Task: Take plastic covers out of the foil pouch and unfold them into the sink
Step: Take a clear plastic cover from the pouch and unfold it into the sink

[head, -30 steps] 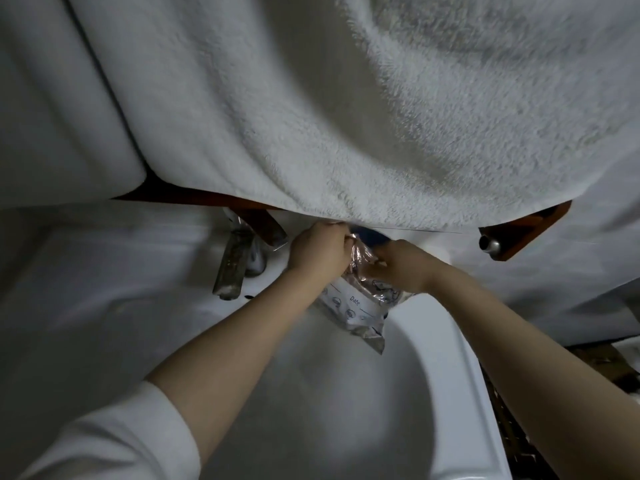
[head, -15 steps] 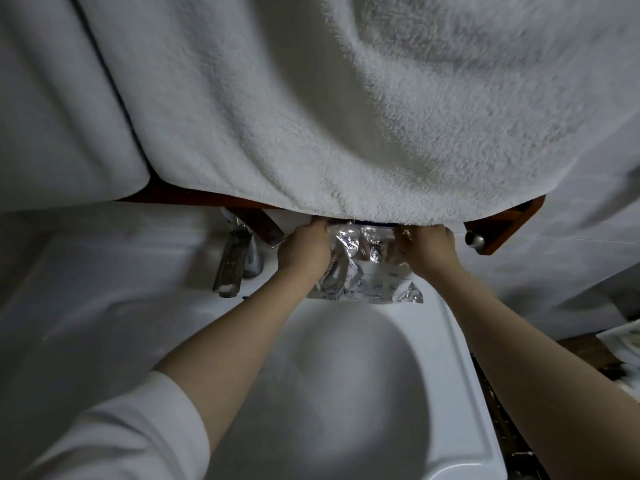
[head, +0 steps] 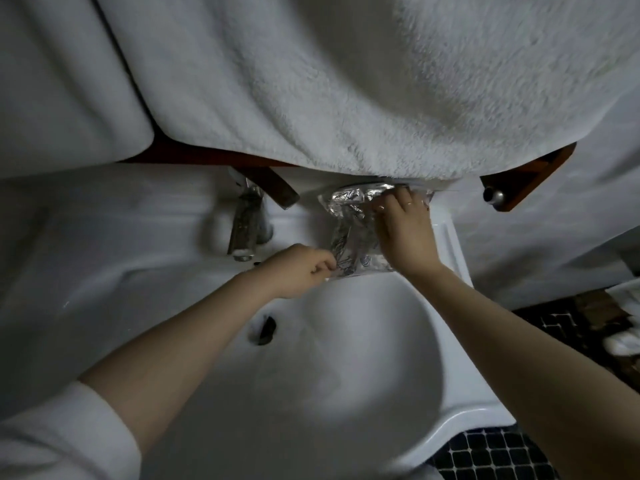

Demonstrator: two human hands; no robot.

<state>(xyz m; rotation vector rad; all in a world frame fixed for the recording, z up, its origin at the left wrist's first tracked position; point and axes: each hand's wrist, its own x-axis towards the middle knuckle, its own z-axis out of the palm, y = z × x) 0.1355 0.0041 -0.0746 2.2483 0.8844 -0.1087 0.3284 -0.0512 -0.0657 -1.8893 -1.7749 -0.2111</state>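
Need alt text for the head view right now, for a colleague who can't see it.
Both hands work a crinkled foil pouch lying on the back ledge of a white sink; the left hand pinches its near edge, the right hand rests on it. White towels hang above.
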